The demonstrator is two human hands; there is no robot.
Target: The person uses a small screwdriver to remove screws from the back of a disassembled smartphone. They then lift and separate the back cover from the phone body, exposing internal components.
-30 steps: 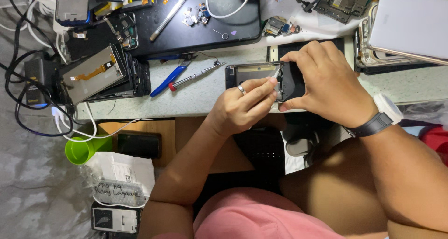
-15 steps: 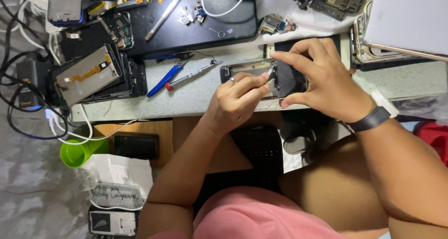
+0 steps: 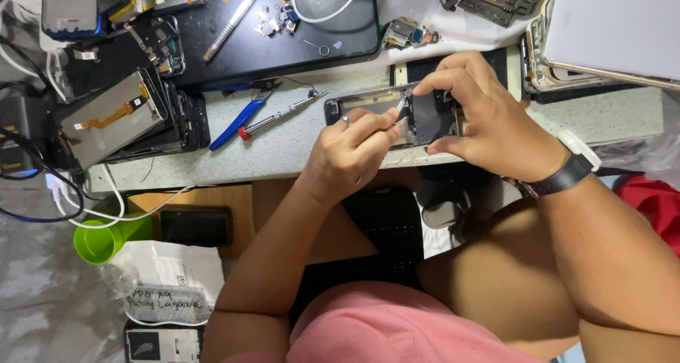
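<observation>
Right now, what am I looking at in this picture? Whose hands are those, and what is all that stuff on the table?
A camera on a person's head looks down at their own two bare hands. The right hand steadies an opened black phone frame at the edge of the pale speckled worktable. The left hand holds thin metal tweezers to it. Nearby lie blue-handled pliers, a slim red-tipped screwdriver and a stack of phone screens. A green plastic cup sits lower down.
</observation>
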